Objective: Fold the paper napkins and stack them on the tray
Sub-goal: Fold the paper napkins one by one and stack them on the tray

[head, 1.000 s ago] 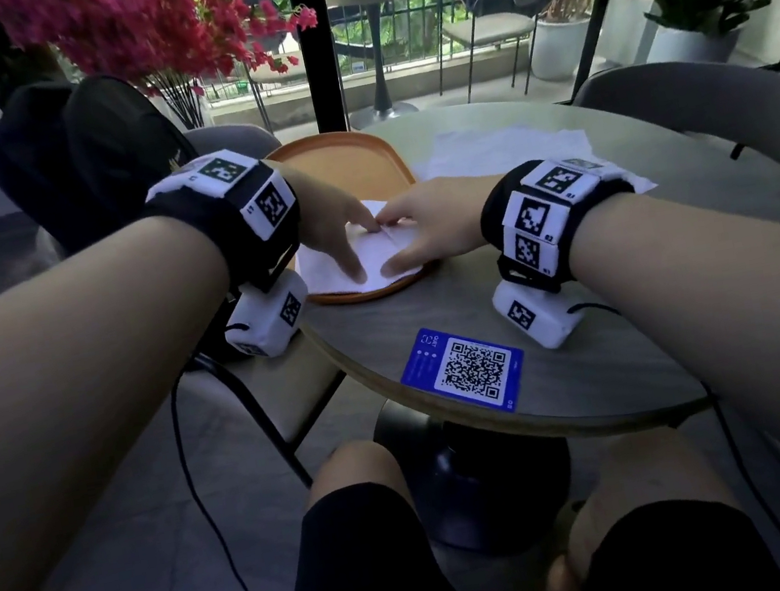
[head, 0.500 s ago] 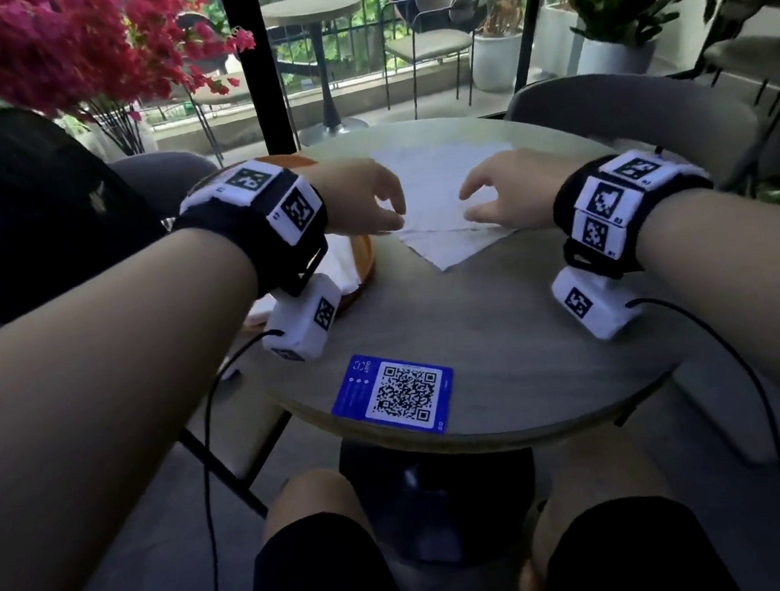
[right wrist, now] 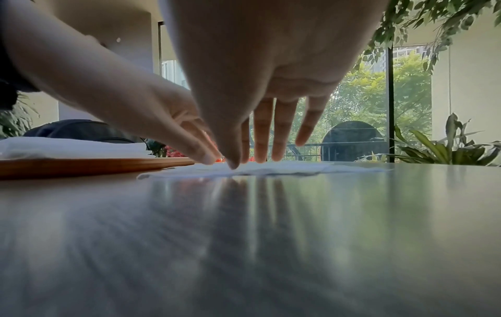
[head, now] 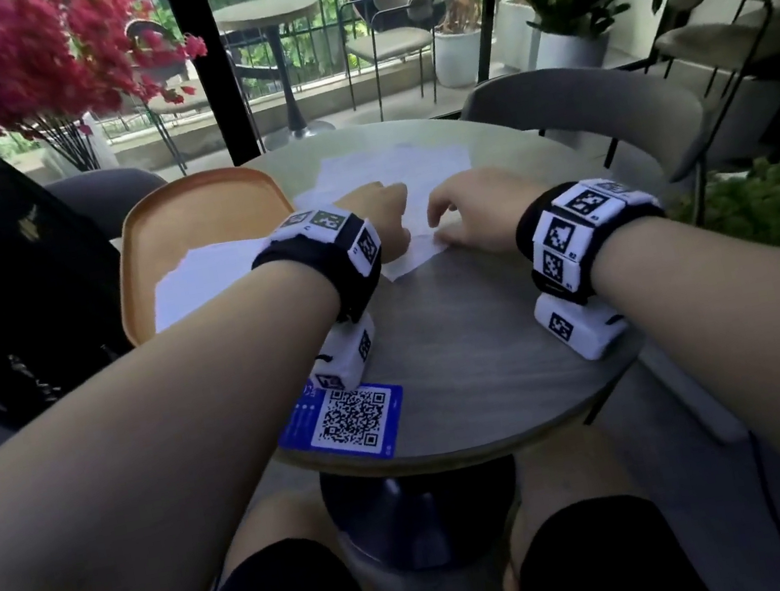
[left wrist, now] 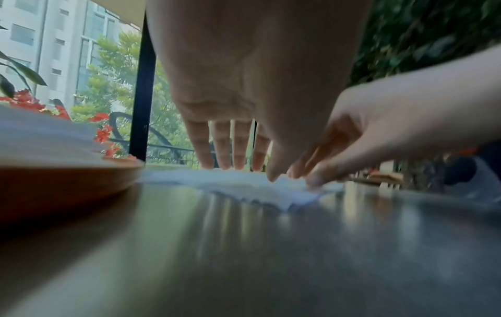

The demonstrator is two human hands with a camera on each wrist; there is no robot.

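Hands (head: 385, 223) on flat napkin (head: 408, 172) beside tray (head: 185, 211)

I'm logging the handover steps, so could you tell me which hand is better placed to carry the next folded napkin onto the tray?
Probably the left hand: the tray lies on its side.

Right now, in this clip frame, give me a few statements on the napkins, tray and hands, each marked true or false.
1. Folded napkins lie on the orange tray. True.
2. Both the left hand and the right hand touch the flat napkins on the table. True.
3. The tray sits to the person's right. False: it is on the left.
4. The right hand lifts a napkin high off the table. False: the napkins lie flat.
5. A blue QR card lies at the table's near edge. True.
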